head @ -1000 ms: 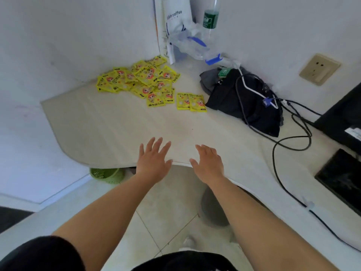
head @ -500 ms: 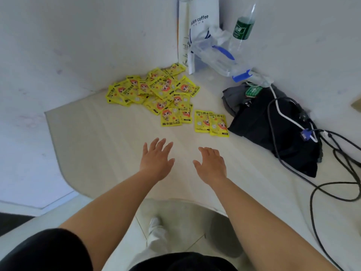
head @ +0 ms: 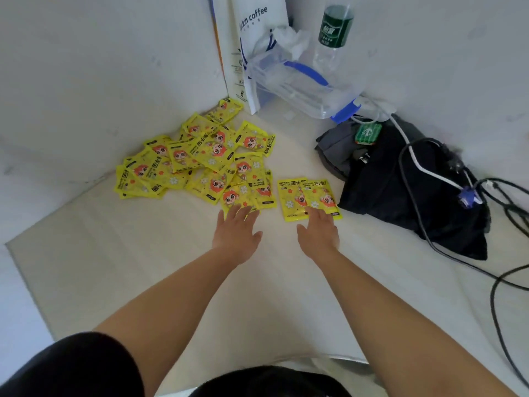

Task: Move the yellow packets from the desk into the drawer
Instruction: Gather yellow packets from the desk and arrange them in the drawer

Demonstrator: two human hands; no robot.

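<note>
Reach step: we're at the yellow packets, nothing picked up yet.
Both hands open, palms down. Our left hand (head: 236, 231) has fingertips on the near edge of the packet pile (head: 200, 161); our right hand (head: 318, 230) touches the 2 separate packets (head: 307, 196) beside the black bag (head: 406, 190). All packets sit on the desk (head: 114, 267); no drawer in view. Next: close fingers, gather, lift.

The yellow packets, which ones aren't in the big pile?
The two overlapping packets beside the black bag. They lie apart from the big pile, with bare desk between, and the right hand reaches their near edge.
</note>
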